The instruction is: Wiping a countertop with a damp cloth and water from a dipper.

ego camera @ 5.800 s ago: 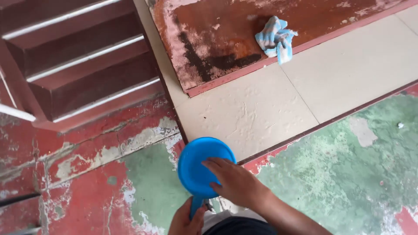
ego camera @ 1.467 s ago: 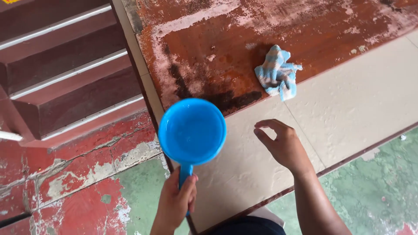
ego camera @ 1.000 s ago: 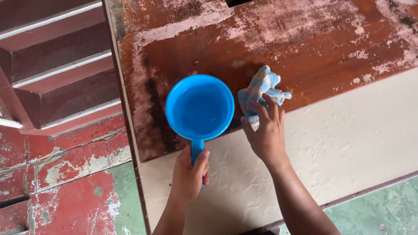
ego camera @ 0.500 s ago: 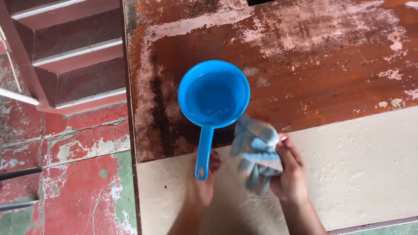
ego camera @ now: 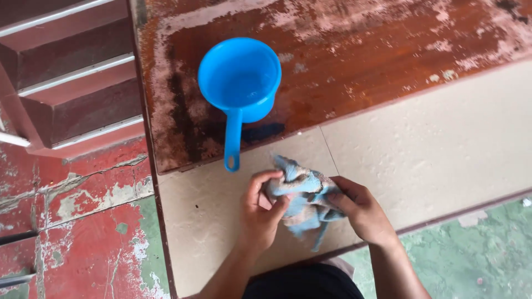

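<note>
1. The left hand [ego camera: 260, 213] and right hand [ego camera: 360, 210] both held the blue rag [ego camera: 302, 202] between them.
2. The blue scoop [ego camera: 239, 77] sat near, untouched, by the red ledge's [ego camera: 388, 55] edge.
3. Pale tile [ego camera: 443, 149] lay open on the right.

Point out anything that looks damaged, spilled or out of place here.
The brown board under the blue scoop is badly worn, with pale flaking patches and a dark stain by its left edge. The red floor paint is peeling. The cloth is crumpled between both hands; no spill shows.

Bare forearms, dark trousers
</note>
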